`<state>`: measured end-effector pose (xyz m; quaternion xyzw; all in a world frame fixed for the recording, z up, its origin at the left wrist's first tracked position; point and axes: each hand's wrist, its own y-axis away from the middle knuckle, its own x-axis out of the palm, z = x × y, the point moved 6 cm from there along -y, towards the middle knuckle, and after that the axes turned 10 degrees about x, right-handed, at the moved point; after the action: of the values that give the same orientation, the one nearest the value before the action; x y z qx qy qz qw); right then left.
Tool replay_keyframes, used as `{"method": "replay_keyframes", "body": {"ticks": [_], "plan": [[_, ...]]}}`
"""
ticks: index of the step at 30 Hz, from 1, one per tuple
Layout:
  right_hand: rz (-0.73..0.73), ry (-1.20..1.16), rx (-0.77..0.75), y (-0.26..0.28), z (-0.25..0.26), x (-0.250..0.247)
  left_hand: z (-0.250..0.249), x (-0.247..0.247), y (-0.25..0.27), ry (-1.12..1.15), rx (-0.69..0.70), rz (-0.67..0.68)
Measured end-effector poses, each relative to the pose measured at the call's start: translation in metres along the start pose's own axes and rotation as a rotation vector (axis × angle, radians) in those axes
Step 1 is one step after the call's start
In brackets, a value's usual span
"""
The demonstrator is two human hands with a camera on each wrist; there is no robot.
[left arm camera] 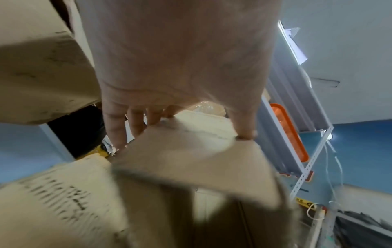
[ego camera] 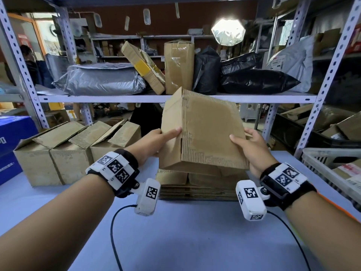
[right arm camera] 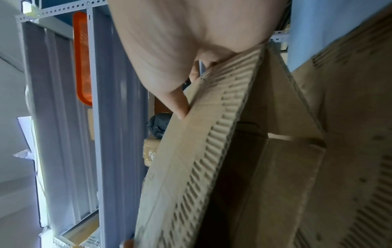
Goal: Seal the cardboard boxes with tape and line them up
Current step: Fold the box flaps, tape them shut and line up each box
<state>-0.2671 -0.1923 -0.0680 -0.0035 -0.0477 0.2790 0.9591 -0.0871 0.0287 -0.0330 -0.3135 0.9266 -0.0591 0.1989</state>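
Cardboard box, tilted, is gripped at its sides by left hand and right hand, fingers curled round its edges. It is held above flattened boxes stacked on the tabletop; open-flapped boxes are ranged left.

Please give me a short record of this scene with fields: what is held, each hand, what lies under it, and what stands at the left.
held item: cardboard box, lifted and tilted above the table
left hand: grip on the box's left side
right hand: grip on the box's right edge
under it: stack of flattened cardboard
at left: row of open boxes, flaps up
tape: none visible
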Motion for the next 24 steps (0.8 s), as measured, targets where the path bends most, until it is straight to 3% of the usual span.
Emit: {"method": "replay_keyframes", "body": {"ticks": [7,16,24], "plan": [[0.152,-0.036,-0.112,0.018,0.02,0.012,-0.015,-0.002,0.006,0.086,0.144,0.055],[0.312,-0.015,0.026,0.04,0.018,0.011,0.01,0.0,0.041,0.374,0.232,0.192],[0.511,0.156,-0.113,0.091,0.006,0.009,0.035,-0.006,0.089,0.215,0.242,0.268]]}}
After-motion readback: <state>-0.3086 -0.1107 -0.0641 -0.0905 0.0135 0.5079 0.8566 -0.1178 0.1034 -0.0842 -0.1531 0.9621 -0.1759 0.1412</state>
